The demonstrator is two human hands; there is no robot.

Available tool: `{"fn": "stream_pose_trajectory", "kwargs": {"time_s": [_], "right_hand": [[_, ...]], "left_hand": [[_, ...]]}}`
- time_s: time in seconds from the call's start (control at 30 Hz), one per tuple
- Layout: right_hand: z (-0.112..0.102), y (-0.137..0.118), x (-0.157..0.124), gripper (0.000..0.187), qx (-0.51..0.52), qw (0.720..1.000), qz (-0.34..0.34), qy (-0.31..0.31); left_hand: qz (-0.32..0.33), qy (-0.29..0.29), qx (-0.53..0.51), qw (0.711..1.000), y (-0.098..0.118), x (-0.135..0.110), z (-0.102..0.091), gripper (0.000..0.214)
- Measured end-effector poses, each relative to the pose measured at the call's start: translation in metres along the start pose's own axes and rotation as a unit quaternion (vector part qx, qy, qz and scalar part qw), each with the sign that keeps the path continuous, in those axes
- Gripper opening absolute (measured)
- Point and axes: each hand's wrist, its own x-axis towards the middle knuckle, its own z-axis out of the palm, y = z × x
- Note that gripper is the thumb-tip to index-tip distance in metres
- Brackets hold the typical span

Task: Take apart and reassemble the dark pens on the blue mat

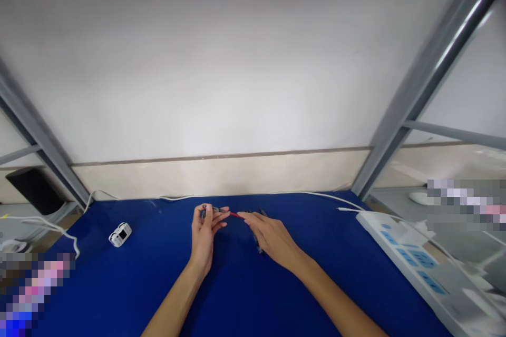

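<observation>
Near the back of the blue tabletop (233, 300), my left hand (203, 239) is closed with the thumb pressed over a slim grey, pen-like thing (217, 209). A thin red stick (236, 215) reaches across the gap between my hands; its left end meets the left fingertips. My right hand (274, 234), palm down, has its fingertips pinched on the stick's right end. Under and beside the right fingers lie several dark, pen-like things (260, 246), partly covered by that hand. What exactly sits inside the left fingers is hidden.
A small white device with a dark screen (120, 234) lies to the left. A white power strip (411, 268) with blue sockets runs along the right edge. White cables (308, 194) follow the wall, metal posts (395, 116) stand either side, and a black speaker-like box (35, 195) is far left.
</observation>
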Motion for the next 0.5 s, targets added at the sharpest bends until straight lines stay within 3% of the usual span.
{"fn": "stream_pose_trajectory", "kwargs": {"time_s": [0.2,0.5], "right_hand": [[-0.0035,-0.0011,0.0015,0.049,-0.009,1.000,-0.008,-0.023],[-0.0047,-0.0050,0.0014,0.034,0.021,0.998,0.056,0.011]], "left_hand": [[-0.003,-0.012,0.004,1.000,0.0002,-0.0006,0.0018,0.044],[0.025,0.025,0.007,0.999,0.0013,-0.0007,-0.0007,0.046]]}}
